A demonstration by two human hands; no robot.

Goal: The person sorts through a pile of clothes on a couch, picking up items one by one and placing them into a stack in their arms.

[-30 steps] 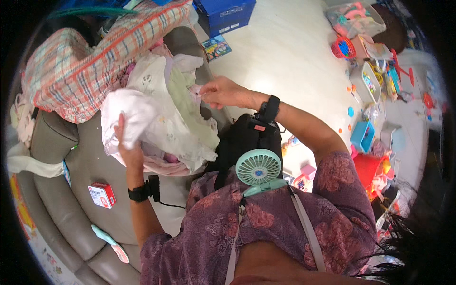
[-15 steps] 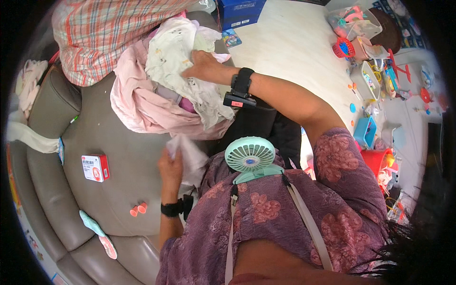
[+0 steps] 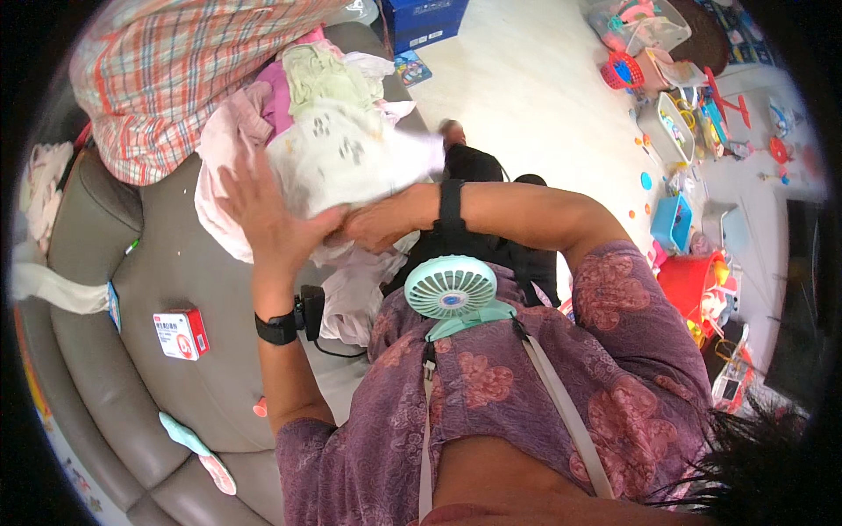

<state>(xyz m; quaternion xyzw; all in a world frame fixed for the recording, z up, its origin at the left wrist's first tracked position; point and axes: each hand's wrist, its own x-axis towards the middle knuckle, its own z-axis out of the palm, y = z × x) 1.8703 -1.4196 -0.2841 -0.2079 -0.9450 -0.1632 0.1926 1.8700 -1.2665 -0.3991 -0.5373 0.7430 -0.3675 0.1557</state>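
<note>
My left hand (image 3: 266, 210) lies over the near left side of a pile of clothes on the sofa, its fingers spread and a little blurred. Close beside its thumb, my right hand (image 3: 383, 223) is curled closed at the near edge of a white garment (image 3: 351, 158) with dark prints. That garment drapes over the pile, and its right end is smeared by motion. Beneath and around it lie pink cloth (image 3: 219, 167), a purple piece (image 3: 277, 96) and a pale green piece (image 3: 320, 74). A crumpled pale cloth (image 3: 351, 294) rests near my lap, below my right wrist.
A plaid bundle (image 3: 175, 88) stands behind the pile on the grey sofa (image 3: 219, 386). Nearer are a white-and-red box (image 3: 180, 334), a sock-like item (image 3: 197, 447) and a small orange piece (image 3: 260, 407). A blue box (image 3: 427, 22) and toy bins (image 3: 671, 131) stand on the floor.
My right hand has come toward me with the white garment's edge. My left hand has let go of the pale cloth near my lap and moved up to the pile, fingers spreading.
</note>
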